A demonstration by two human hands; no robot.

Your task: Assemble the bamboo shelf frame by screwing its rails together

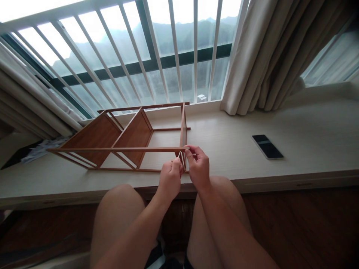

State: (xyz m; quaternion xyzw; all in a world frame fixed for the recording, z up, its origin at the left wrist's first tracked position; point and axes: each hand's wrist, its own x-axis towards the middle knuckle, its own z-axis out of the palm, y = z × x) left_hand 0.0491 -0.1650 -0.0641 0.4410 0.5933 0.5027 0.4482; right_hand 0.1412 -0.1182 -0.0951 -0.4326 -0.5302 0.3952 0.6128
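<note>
A brown wooden shelf rack (131, 136) lies on its side on a pale window ledge (224, 149), its open frame end toward me. My left hand (169, 179) is closed in a pinch at the frame's near right corner, on a small thing I cannot make out. My right hand (198, 166) is closed too, with thumb and fingers gripping the end of the rack's top rail (117, 149) and the corner post. Both hands touch each other's fingertips at that corner, above my bare knees.
A dark phone (267, 146) lies flat on the ledge to the right. Crumpled paper or plastic (42, 148) sits at the ledge's left end. White window bars (174, 52) and beige curtains (275, 56) stand behind. Dark wooden floor lies below.
</note>
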